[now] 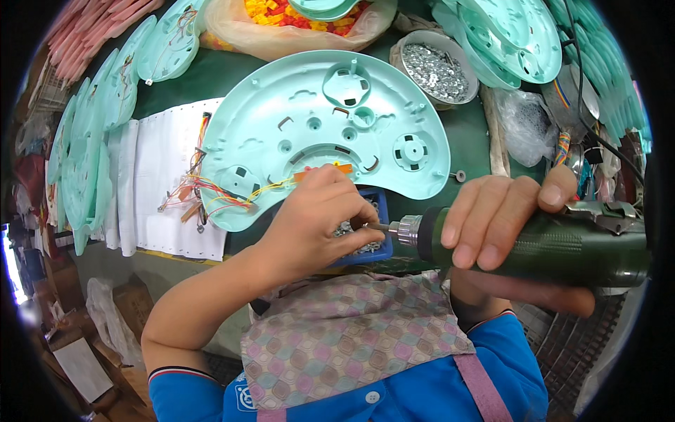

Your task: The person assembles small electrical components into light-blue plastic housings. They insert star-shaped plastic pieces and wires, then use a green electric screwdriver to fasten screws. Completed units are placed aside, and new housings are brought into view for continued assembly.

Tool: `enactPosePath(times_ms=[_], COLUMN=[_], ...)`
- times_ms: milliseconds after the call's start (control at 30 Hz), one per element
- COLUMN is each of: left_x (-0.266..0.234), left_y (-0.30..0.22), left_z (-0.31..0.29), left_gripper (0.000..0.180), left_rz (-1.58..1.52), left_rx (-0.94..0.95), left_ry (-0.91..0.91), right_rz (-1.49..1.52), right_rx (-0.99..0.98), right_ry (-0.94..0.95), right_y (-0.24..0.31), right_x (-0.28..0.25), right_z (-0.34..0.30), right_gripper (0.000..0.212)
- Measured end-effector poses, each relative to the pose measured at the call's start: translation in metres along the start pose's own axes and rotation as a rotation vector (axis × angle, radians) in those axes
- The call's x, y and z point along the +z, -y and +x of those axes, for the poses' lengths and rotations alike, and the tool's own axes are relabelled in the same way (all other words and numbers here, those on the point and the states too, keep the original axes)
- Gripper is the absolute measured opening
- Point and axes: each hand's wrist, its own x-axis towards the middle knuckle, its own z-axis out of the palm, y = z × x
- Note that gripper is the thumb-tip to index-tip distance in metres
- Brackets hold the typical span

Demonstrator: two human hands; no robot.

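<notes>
My right hand is wrapped around a dark green electric screwdriver, its bit pointing left. Thumb and forefinger of my left hand pinch together at the bit's tip; whatever they hold there is too small to name. Under that hand sits a blue tray of small metal parts, partly hidden. Just beyond lies a curved mint-green plastic shell, hollow side up, with posts and cutouts. Red and yellow wires run over its left side to an orange strip beside my left fingers.
A round tub of metal pieces and a bag of red and yellow parts stand behind the shell. More mint shells line the left and right. A white sheet lies at left, a clear plastic bag at right.
</notes>
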Motion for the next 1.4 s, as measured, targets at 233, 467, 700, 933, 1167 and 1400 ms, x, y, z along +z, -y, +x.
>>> enactPosePath(times_ms=[233,467,700,933,1167,1400], left_x=[0.03,0.014,-0.036,-0.037,-0.026,-0.026], left_y=[-0.003,-0.008,0.015,0.053,0.063,0.07], left_z=[0.019,0.026,0.023,0.018,0.028,0.024], left_gripper=[0.021,0.02,0.014,0.01,0.011,0.013], left_rz=[0.059,0.03,0.014,0.17,0.196,0.132], left_rx=[0.048,-0.05,-0.294,-0.128,-0.146,-0.143], left_ry=[-0.058,-0.083,-0.227,0.019,0.197,0.145], right_rz=[-0.095,-0.108,-0.17,-0.404,-0.494,-0.458], right_rx=[-0.071,-0.089,-0.031,0.35,0.498,0.536], right_ry=[0.072,0.062,-0.009,-0.082,-0.123,-0.06], right_y=[0.03,0.013,-0.036,-0.053,-0.052,-0.057], right_x=[-0.026,-0.03,-0.02,-0.006,0.002,-0.001], right_z=[-0.004,0.001,0.015,0.012,0.017,0.022], right_gripper=[0.091,0.099,0.115,0.117,0.111,0.109])
